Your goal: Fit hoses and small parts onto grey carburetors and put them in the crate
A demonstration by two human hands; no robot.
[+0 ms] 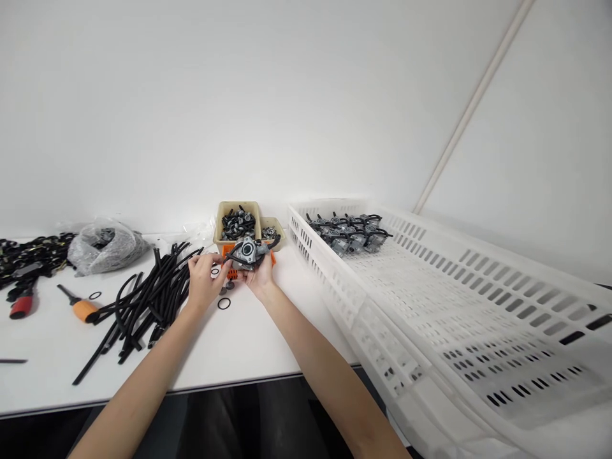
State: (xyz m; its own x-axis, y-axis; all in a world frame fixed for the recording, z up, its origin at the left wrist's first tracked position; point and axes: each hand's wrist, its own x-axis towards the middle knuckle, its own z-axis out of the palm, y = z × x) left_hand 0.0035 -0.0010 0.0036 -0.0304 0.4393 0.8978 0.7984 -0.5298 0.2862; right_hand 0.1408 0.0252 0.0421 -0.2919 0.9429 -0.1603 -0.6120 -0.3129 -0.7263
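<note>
A grey metal carburetor (248, 250) with a black hose looped across its front sits in my right hand (262, 278), held up over the table by the bins. The fingers of my right hand are wrapped around its underside and right side. My left hand (205, 278) is at the carburetor's left side, thumb and forefinger closed on the black hose (228, 254). Behind and below the carburetor shows part of an orange plastic holder (232, 275), mostly hidden by my hands. Black rubber rings, one of them a larger O-ring (224, 304), lie on the table just below.
A large white perforated crate (335, 280) on the right holds several carburetors (351, 231) at its far end. Small parts fill two beige bins (218, 229) behind my hands. Left lie loose black hoses (143, 299), an orange-handled tool (85, 310), a red handle (21, 306) and a plastic bag (108, 248).
</note>
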